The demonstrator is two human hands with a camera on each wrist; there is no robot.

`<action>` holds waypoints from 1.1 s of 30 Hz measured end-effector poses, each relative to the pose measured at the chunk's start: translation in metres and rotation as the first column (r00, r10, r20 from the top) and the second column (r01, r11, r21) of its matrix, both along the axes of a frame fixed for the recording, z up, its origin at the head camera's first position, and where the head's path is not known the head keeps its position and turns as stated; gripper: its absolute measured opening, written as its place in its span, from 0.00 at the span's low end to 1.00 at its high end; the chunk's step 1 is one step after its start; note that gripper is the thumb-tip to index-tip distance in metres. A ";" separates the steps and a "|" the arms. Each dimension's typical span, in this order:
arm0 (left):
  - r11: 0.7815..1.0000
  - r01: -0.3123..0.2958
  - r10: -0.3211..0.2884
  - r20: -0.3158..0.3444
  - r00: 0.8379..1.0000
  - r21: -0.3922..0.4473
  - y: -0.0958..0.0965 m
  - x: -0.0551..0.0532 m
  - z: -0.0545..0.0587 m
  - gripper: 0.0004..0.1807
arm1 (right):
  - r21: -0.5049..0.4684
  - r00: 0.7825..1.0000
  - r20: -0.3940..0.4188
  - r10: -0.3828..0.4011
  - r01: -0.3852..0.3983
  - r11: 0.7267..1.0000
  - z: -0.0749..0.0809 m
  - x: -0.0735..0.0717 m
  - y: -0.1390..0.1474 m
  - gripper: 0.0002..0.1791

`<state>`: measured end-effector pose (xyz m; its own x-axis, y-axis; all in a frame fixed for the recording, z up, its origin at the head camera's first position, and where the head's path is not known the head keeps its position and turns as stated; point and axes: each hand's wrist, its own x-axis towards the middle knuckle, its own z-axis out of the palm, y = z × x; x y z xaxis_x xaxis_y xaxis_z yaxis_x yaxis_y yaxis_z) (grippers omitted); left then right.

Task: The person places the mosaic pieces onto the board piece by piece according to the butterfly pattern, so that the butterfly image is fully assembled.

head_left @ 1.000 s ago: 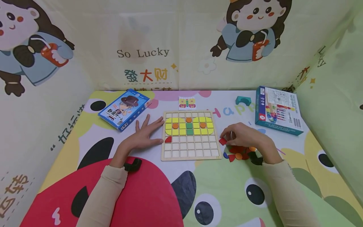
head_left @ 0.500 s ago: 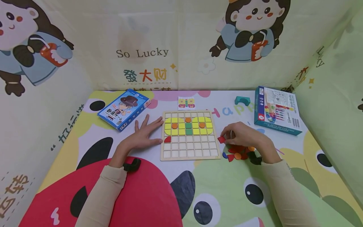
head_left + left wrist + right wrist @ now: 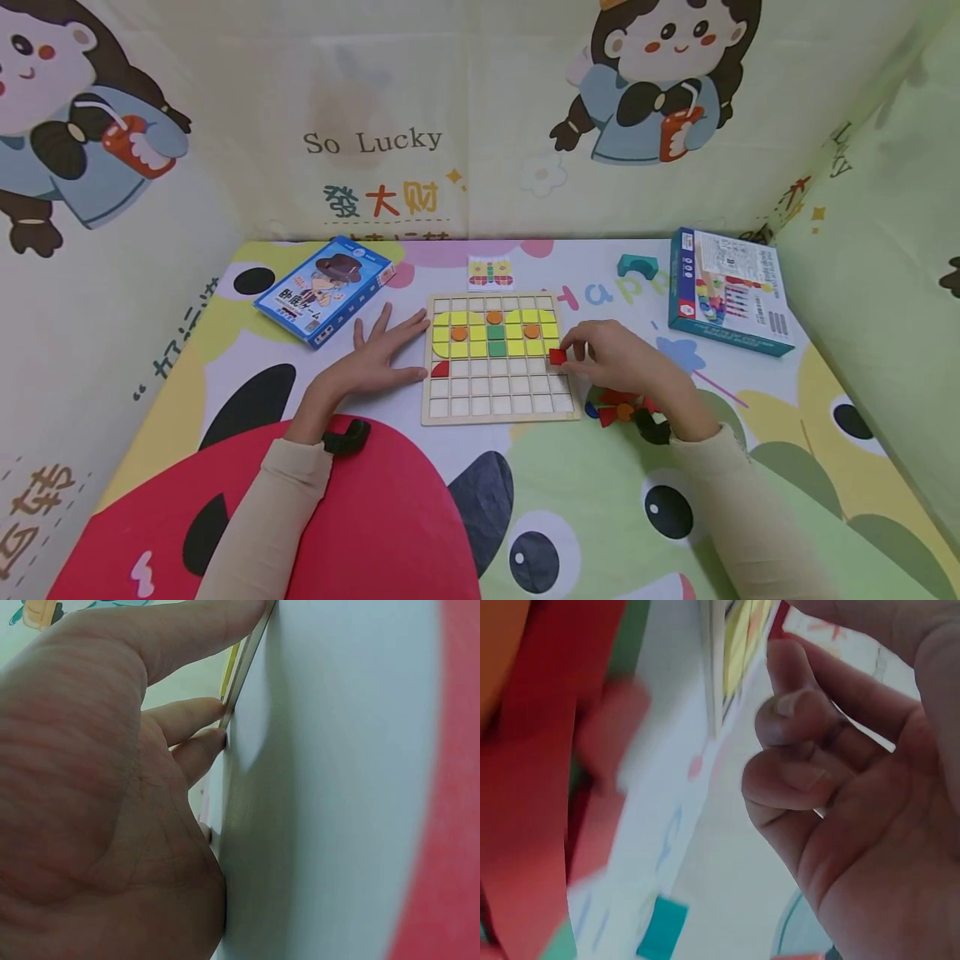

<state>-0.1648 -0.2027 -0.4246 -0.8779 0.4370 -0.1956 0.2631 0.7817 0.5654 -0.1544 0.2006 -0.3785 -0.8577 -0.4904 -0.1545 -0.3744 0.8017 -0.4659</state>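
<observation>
A wooden grid board [image 3: 501, 422] lies mid-table, its upper rows filled with yellow tiles [image 3: 459, 318], orange discs [image 3: 494, 317] and green squares [image 3: 497, 340]. One red quarter-round tile [image 3: 440, 369] sits at the left of the row below. My right hand [image 3: 618, 357] pinches a red square tile [image 3: 557, 357] between thumb and fingertips, over the board's right edge. The right wrist view shows the other fingers curled in. My left hand [image 3: 367, 358] lies spread, its thumb and fingertips at the board's left edge; the left wrist view has those fingertips [image 3: 217, 712] against the rim.
Loose red and orange pieces [image 3: 618, 408] lie under my right wrist. Behind the board is a small butterfly pattern card [image 3: 491, 272]. A blue box [image 3: 326, 290] stands left, a teal-edged box [image 3: 731, 292] right, with a teal arch-shaped block [image 3: 638, 266] beside it.
My right hand has moved left from beside the loose pieces to over the board's right edge, carrying the red square tile. My left hand has stayed at the board's left edge.
</observation>
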 end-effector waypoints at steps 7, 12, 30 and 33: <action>1.000 0.000 0.000 -0.006 1.000 0.000 -0.003 0.001 -0.001 0.51 | 0.036 0.995 -0.097 0.009 -0.005 0.999 -0.008 0.014 -0.035 0.15; 1.000 0.011 -0.011 -0.013 1.000 0.002 -0.003 0.002 -0.002 0.51 | 0.038 0.993 -0.112 0.041 -0.037 0.999 -0.011 0.024 -0.057 0.15; 0.999 0.018 -0.018 -0.012 1.000 0.027 -0.002 -0.001 -0.001 0.49 | 0.053 0.990 -0.112 0.088 -0.083 0.995 -0.006 0.013 -0.133 0.18; 0.999 0.023 -0.022 -0.017 1.000 0.027 -0.002 -0.001 -0.001 0.49 | 0.061 0.991 -0.101 0.083 -0.078 0.995 -0.009 0.009 -0.137 0.18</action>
